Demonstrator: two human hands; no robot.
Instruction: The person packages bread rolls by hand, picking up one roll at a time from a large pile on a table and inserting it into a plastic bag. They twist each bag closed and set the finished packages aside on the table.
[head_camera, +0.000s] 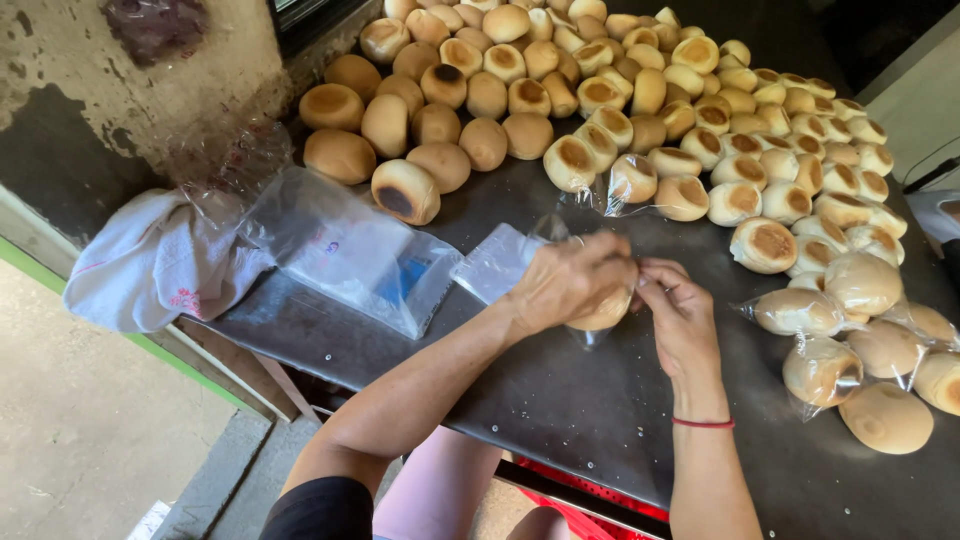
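Hands meet over the middle of the dark table (560, 400), both busy with one bun (603, 312) in a thin clear bag (500, 262). The left hand (570, 280) lies on top, its fingers curled down and closed around the bun and the plastic, so only the bun's pale lower edge shows beneath the knuckles. The right hand (680, 318), a red band (703, 423) on its wrist, comes in from the other side; its fingertips are drawn together against the bun's right flank, pinching there, though whether they grip plastic or bread cannot be told. The bun sits directly between the two hands, touching both, with the left covering more of it. The loose end of the bag trails away to the left and slightly up from the left hand, lying flat on the table, so the bag's long axis runs left to right with the bun at its right end. Just beside that, further left, rests a stack of empty clear bags (345, 250), and past it a white cloth (150, 265) at the table's edge. To the right lie several buns already wrapped (830, 355). Across the far side of the table spreads a big heap of bare buns (620, 90), some browned on top.
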